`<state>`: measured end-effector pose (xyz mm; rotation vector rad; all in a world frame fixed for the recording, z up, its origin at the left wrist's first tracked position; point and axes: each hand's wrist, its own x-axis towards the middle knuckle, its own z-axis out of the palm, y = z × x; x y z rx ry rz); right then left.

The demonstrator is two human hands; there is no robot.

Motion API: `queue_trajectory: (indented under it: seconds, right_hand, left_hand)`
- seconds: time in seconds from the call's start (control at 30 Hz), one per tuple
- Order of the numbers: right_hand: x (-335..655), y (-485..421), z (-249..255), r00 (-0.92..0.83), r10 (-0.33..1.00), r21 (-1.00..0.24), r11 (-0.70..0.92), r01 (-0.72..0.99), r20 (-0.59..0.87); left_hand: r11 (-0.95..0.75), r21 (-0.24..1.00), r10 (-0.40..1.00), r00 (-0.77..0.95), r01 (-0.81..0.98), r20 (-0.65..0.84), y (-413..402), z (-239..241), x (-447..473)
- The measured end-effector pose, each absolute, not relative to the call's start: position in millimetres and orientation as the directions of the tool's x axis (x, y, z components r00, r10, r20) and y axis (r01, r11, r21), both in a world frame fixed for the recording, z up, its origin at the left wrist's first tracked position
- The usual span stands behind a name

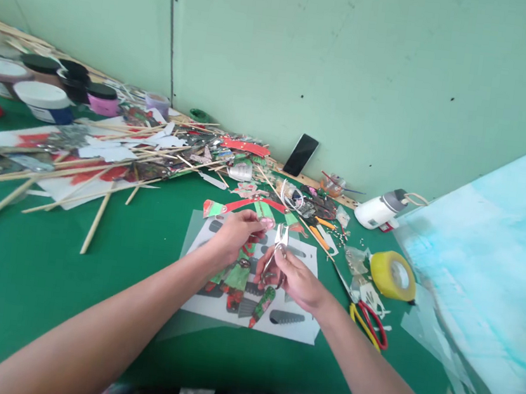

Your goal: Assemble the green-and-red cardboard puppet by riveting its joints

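Note:
My left hand (235, 235) pinches a small painted cut-out piece with a pink end (267, 223), above a printed white sheet (292, 330). Held in my right hand (298, 279) is a pair of metal pliers (282, 234), its jaws pointing away from me, just right of that piece. Green and red painted cut-outs (237, 275) lie on the sheet under my hands. A separate green piece with a red tip (262, 307) rests closer to me. Beyond my fingers, a long red strip (238, 205) joins green pieces.
Scissors with red and yellow handles (369, 325) and a yellow tape roll (392, 275) lie right. A white bottle (379, 210) and a phone (301, 155) stand near the wall. Wooden sticks (97, 221) and paint jars (45, 100) crowd the left of the green table (149, 266).

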<state>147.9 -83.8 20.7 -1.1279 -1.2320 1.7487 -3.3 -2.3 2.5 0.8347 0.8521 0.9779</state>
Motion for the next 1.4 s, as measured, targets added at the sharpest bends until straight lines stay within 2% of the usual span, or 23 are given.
queue_trajectory:
  seconds: [0.13, 0.3, 0.47, 0.6, 0.67, 0.73, 0.8, 0.87, 0.97, 1.17, 1.4]
  right_hand:
    - [161.6, -77.3, 28.3, -0.469, 0.827, -0.948, -0.308, 0.086, -0.311]
    - [172.9, -70.0, 41.0, -0.393, 0.838, -0.919, -0.291, 0.265, -0.378]
    - [163.7, -73.6, 51.4, -0.284, 0.921, -0.962, -0.236, 0.136, -0.266]
    - [140.8, -81.3, 39.6, -0.100, 0.971, -0.976, -0.214, 0.047, -0.218]
    - [131.2, -83.2, 28.0, 0.004, 0.983, -0.980, -0.183, 0.077, -0.183]
    - [126.0, -83.3, 16.3, 0.091, 0.988, -0.971, -0.143, 0.193, -0.128]
    - [125.4, -82.2, 7.1, 0.153, 0.988, -0.914, -0.087, 0.396, -0.028]
    - [127.8, -80.4, 1.5, 0.180, 0.980, -0.794, -0.042, 0.607, 0.086]
    - [132.9, -76.8, -1.3, 0.183, 0.965, -0.610, -0.031, 0.792, 0.188]
    - [139.7, -71.7, -2.1, 0.142, 0.967, -0.447, -0.034, 0.894, 0.210]
    - [140.7, -71.3, -2.3, 0.130, 0.973, -0.435, -0.034, 0.900, 0.192]
  left_hand:
    - [0.313, 0.886, 0.923, 0.328, -0.341, -0.200, -3.3, 2.4, -2.5]
    - [0.316, 0.877, 0.927, 0.314, -0.363, -0.204, -2.3, 4.7, -4.5]
    - [0.333, 0.871, 0.927, 0.294, -0.362, -0.232, -2.8, 5.2, -4.2]
    - [0.325, 0.850, 0.933, 0.287, -0.415, -0.217, -4.9, 6.1, -3.7]
    - [0.302, 0.844, 0.943, 0.268, -0.443, -0.197, -5.6, 6.9, -3.4]
    - [0.263, 0.849, 0.957, 0.233, -0.458, -0.171, -5.7, 7.9, -2.9]
    - [0.238, 0.854, 0.967, 0.198, -0.463, -0.163, -5.4, 9.2, -2.5]
    - [0.240, 0.857, 0.968, 0.181, -0.456, -0.175, -5.4, 10.9, -2.4]
    - [0.261, 0.855, 0.962, 0.190, -0.448, -0.194, -6.4, 13.7, -2.8]
    - [0.223, 0.872, 0.971, 0.175, -0.435, -0.161, -9.1, 15.7, -0.9]
    - [0.179, 0.898, 0.984, 0.081, -0.402, -0.160, -10.3, 15.5, 1.6]
